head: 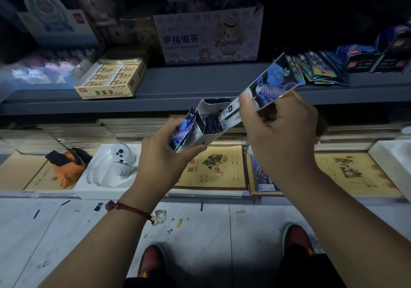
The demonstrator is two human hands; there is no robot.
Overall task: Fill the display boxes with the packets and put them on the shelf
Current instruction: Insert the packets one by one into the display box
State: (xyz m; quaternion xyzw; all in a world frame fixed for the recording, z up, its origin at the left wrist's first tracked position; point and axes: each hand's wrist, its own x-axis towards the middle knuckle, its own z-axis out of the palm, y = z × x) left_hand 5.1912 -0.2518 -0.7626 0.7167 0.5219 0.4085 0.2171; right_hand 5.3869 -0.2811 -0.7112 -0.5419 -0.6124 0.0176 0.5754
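Note:
I hold a small holographic display box in the air in front of the grey shelf. My left hand grips its lower front end from below. My right hand pinches the box's long shiny lid flap, which is raised toward the upper right. Dark packets stand inside the open box. A fan of loose shiny packets lies on the shelf at the right, beside dark display boxes.
On the shelf stand a yellow eraser box and a finger bandage carton. Below lie stacks of notebooks, a white tray with a game controller and an orange pouch. My shoes are on the littered floor.

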